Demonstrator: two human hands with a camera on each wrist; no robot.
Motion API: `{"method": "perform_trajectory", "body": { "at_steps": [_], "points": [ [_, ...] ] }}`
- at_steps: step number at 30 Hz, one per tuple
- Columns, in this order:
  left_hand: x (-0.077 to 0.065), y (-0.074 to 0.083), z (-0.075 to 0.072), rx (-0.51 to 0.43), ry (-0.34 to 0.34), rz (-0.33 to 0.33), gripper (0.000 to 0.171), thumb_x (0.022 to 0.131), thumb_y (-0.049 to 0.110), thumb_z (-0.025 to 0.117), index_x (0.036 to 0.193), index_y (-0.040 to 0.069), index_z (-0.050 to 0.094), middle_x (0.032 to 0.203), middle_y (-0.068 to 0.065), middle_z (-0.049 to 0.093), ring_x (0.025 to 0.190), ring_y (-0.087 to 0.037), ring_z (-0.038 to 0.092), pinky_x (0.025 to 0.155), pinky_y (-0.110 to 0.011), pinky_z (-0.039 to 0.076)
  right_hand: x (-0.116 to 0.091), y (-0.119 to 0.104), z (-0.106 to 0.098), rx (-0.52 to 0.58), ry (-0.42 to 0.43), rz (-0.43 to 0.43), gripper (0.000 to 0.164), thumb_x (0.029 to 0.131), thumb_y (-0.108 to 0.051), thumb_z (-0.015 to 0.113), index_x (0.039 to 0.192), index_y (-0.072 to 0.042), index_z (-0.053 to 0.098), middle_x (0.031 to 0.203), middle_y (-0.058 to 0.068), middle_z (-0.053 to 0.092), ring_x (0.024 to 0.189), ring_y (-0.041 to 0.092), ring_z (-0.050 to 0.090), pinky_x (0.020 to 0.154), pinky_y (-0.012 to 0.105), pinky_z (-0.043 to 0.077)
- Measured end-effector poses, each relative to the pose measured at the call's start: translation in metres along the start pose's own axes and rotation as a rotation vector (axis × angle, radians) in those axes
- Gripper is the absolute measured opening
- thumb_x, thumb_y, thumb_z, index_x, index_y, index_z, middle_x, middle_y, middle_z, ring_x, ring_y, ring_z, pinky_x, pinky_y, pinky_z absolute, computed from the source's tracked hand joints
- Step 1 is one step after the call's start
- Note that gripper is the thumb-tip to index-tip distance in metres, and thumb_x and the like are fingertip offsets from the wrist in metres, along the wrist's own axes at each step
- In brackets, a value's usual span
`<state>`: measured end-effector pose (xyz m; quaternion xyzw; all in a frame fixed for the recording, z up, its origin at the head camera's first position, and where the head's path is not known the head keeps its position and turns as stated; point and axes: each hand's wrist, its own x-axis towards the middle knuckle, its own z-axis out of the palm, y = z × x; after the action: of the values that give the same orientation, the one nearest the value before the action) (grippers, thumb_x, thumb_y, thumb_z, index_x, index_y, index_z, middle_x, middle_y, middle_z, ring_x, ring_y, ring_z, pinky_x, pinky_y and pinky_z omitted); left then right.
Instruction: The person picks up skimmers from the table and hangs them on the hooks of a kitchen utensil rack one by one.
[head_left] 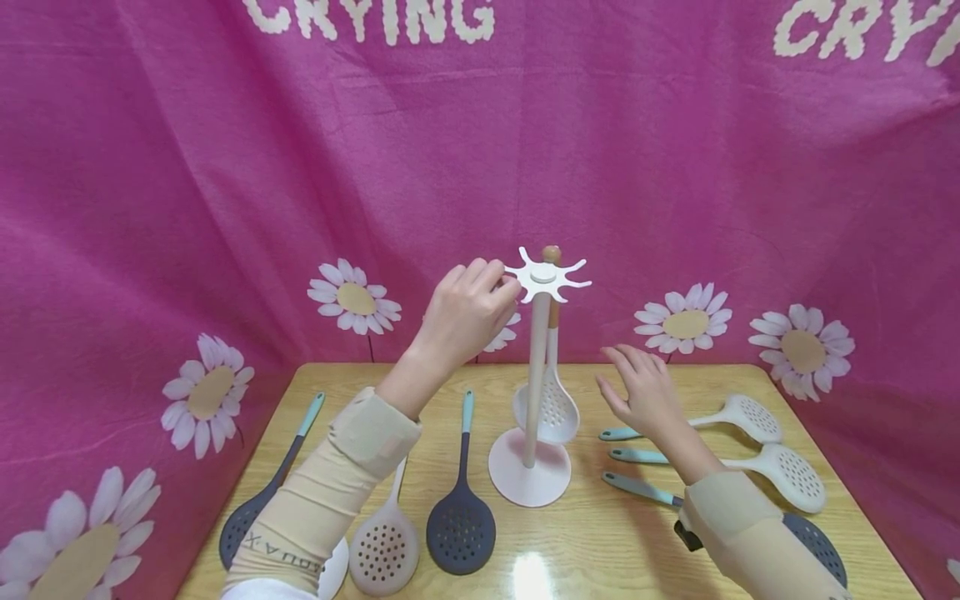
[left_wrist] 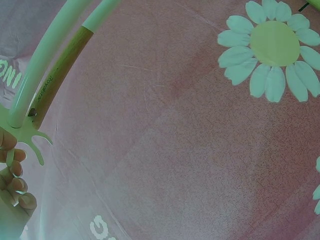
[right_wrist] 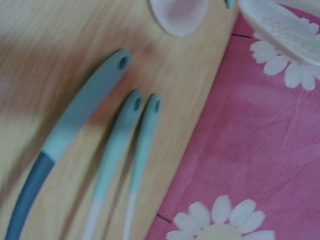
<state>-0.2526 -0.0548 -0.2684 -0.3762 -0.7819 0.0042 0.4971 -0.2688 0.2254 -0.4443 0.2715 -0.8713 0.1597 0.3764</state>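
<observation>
A white utensil stand (head_left: 532, 400) with a round base and a star of hooks on top stands at the table's centre back. My left hand (head_left: 468, 308) pinches one hook on its left side; the left wrist view shows the fingers curled round that hook. From a rear hook hangs a white slotted ladle (head_left: 558, 408), its wooden handle (left_wrist: 62, 75) close to the pole. My right hand (head_left: 645, 392) holds nothing, fingers loosely extended, above the handle ends of two white skimmers (head_left: 798, 477) and a dark skimmer (right_wrist: 30, 190) with green handles.
Left of the stand lie a dark skimmer (head_left: 461, 533), a pale skimmer (head_left: 384, 554), a white utensil (head_left: 333, 571) partly under my left forearm, and another dark skimmer (head_left: 281, 467). A pink daisy-printed cloth (head_left: 420, 167) hangs behind the wooden table (head_left: 585, 517).
</observation>
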Motion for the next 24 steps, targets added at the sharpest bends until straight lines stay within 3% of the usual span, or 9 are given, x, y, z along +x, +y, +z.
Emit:
{"method": "perform_trajectory", "body": {
  "at_steps": [16, 24],
  "points": [
    [0.000, 0.001, -0.001, -0.005, -0.003, -0.004, 0.006, 0.083, 0.010, 0.058, 0.078, 0.009, 0.060, 0.074, -0.003, 0.054, 0.064, -0.016, 0.048, 0.053, -0.024, 0.038, -0.054, 0.020, -0.010, -0.060, -0.121, 0.068, 0.047, 0.082, -0.031, 0.055, 0.118, -0.002, 0.052, 0.108, 0.018, 0.054, 0.101, 0.038, 0.051, 0.085, 0.055, 0.038],
    [0.000, 0.001, -0.001, 0.002, -0.016, -0.007, 0.005, 0.083, 0.011, 0.058, 0.079, 0.009, 0.061, 0.075, -0.003, 0.054, 0.065, -0.016, 0.049, 0.053, -0.024, 0.039, -0.079, 0.020, -0.013, -0.077, -0.235, 0.143, 0.049, 0.079, -0.025, 0.062, 0.121, -0.003, 0.050, 0.109, 0.017, 0.054, 0.102, 0.038, 0.050, 0.087, 0.055, 0.037]
  ]
}}
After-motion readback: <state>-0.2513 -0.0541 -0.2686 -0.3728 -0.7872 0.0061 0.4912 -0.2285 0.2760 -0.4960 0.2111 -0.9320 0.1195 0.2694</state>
